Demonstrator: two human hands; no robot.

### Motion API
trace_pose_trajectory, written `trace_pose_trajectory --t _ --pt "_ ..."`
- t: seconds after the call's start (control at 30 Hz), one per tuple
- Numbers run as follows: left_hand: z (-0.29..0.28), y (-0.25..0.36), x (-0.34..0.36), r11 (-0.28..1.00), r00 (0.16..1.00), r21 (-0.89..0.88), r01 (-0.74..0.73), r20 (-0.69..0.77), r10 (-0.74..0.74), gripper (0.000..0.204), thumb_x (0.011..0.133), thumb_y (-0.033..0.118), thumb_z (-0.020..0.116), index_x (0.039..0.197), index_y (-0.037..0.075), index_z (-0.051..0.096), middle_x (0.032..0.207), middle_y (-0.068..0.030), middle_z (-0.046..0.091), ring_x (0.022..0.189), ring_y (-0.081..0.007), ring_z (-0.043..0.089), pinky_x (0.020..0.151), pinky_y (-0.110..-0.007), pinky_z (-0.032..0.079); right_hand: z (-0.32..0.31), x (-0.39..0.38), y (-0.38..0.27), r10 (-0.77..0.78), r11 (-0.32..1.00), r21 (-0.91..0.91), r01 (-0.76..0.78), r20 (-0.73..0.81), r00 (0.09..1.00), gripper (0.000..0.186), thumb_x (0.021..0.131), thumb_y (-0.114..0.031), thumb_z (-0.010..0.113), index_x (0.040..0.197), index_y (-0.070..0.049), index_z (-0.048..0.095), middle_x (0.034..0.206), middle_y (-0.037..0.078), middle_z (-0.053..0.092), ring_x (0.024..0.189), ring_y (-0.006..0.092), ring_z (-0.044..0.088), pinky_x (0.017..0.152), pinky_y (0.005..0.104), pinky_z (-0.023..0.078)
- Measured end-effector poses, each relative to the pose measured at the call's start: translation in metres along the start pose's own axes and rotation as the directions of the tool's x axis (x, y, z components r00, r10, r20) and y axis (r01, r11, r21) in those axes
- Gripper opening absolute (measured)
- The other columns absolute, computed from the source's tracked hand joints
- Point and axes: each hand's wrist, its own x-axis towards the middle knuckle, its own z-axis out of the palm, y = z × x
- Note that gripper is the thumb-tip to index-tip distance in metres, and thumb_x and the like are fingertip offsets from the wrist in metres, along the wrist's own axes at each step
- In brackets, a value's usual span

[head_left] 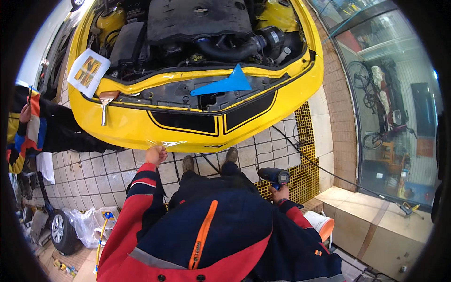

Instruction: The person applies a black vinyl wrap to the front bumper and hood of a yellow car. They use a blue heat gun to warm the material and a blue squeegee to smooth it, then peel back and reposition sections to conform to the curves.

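My left hand [156, 155] is closed in a pinch at the lower front edge of a yellow car bumper [112, 135]. Its fingers grip the edge of a clear film [170, 144], which shines and wrinkles against the paint. In my right hand [280, 193], held out to the right and below the bumper, is a dark blue heat gun [271, 176] with a small display at its back. The gun is apart from the car. Two black decal panels [185, 121] with thin outlines lie across the bumper's front.
Above the bumper are a blue plastic spreader [225, 84], a brown-and-metal hand tool [106, 104] and a printed sheet [89, 73]. The engine bay [199, 21] is open. A co-worker [35, 122] stands at left. A black cable [324, 167] crosses yellow floor grating [305, 185] at right.
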Motion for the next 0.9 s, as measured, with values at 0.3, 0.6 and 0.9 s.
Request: trace_pose_trajectory --t 0.3,0.6,0.9 --pt "0.048 0.029 -0.071 0.873 0.963 -0.450 -0.190 0.085 0.254 0.030 0.113 0.027 0.065 0.124 0.000 0.065 0.131 -0.0196 0.070 0.132 -0.0342 0.066 0.112 -0.053 0.058 0.024 0.006 0.027 0.005 0.990 -0.142 -0.020 -0.101 0.995 0.033 0.093 -0.030 0.088 0.089 -0.002 0.070 0.074 0.012 0.073 0.061 0.0252 0.071 0.059 0.0422 0.056" --pt "0.096 0.027 -0.020 0.850 0.971 -0.519 -0.095 -0.238 -0.037 0.036 0.104 0.028 0.084 0.118 0.001 0.065 0.114 -0.0137 0.066 0.108 -0.0305 0.071 0.100 -0.041 0.065 0.034 -0.010 -0.009 0.049 0.999 0.004 -0.049 -0.008 0.999 0.039 0.091 -0.036 0.089 0.103 -0.002 0.074 0.084 0.016 0.077 0.074 0.0330 0.076 0.073 0.0479 0.059" --pt "0.122 0.016 -0.020 0.724 0.966 -0.689 -0.032 -0.208 -0.155 0.021 0.107 0.025 0.078 0.108 0.008 0.066 0.098 -0.0057 0.063 0.092 -0.0204 0.066 0.089 -0.037 0.062 0.013 -0.041 -0.023 0.015 0.986 0.168 -0.019 0.028 0.999 0.027 0.096 -0.025 0.086 0.103 -0.002 0.074 0.079 0.008 0.074 0.066 0.0199 0.071 0.062 0.0400 0.054"
